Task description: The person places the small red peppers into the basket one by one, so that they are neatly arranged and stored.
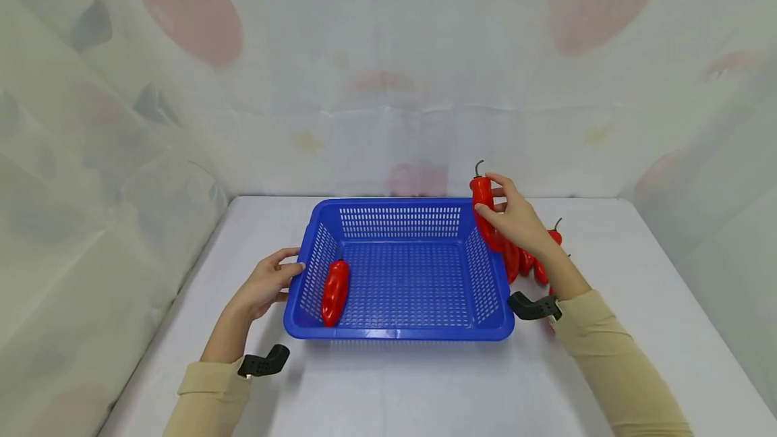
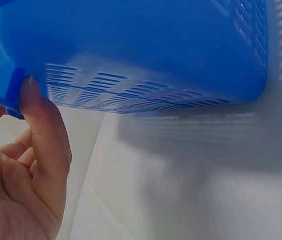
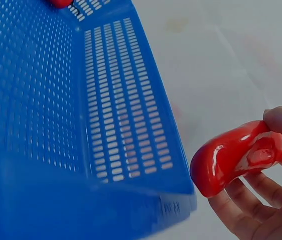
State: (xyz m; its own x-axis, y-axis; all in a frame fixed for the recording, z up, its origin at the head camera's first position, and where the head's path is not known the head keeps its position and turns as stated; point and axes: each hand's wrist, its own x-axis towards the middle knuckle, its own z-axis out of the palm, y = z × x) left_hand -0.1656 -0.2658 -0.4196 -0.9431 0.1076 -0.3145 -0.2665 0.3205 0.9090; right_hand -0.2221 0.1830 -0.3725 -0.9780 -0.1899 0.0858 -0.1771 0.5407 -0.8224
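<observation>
My left hand (image 1: 268, 283) grips the left rim of a blue perforated plastic basket (image 1: 398, 334); the left wrist view shows its fingers (image 2: 48, 135) bent at that rim. One red pepper (image 1: 335, 293) lies lengthwise inside, near the basket's left wall. Above the right rim, my right hand (image 1: 514, 214) pinches another red pepper (image 1: 482, 197) between thumb and fingers, stem upward. In the right wrist view this held pepper (image 3: 225, 157) is just outside the basket wall, and its lower end appears close to the rim; whether they touch I cannot tell.
Several more red peppers (image 1: 540, 271) lie on the white table (image 1: 388, 390) right of the basket, partly hidden by my right hand and forearm. A pale patterned cloth (image 1: 388, 39) hangs behind the table and along both sides.
</observation>
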